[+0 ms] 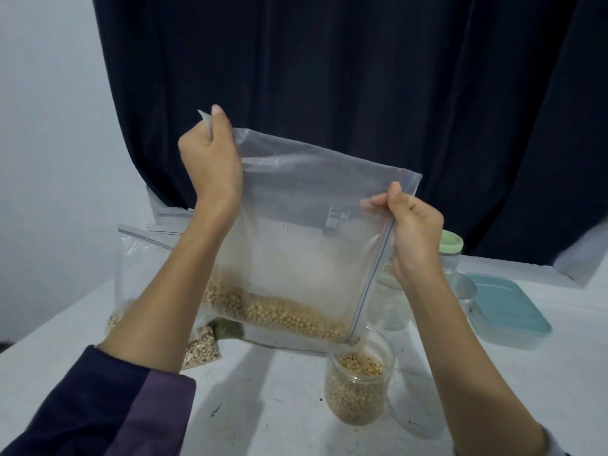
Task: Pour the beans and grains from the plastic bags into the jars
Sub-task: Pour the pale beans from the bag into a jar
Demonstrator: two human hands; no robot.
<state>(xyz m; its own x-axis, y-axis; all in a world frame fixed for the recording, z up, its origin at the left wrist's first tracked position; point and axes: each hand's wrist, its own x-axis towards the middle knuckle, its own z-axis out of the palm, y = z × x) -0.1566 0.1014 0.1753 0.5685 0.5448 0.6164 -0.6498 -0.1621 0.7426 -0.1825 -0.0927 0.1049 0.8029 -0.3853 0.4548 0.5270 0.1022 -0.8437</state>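
I hold a large clear zip bag (306, 232) up over the white table (269, 406). My left hand (210, 159) grips its upper left corner. My right hand (414, 232) pinches the zip edge on the right side. Yellow beans (283, 312) lie along the bag's lowest edge, and its lower right corner hangs just above the mouth of an open glass jar (358, 386). That jar is more than half full of the same beans.
Other plastic bags (138, 278) of grains lie at the left, behind my left forearm. Behind the jar stand clear empty jars (391, 304), one jar with a green lid (450, 245), and a box with a blue lid (506, 307) at the right. A dark curtain hangs behind.
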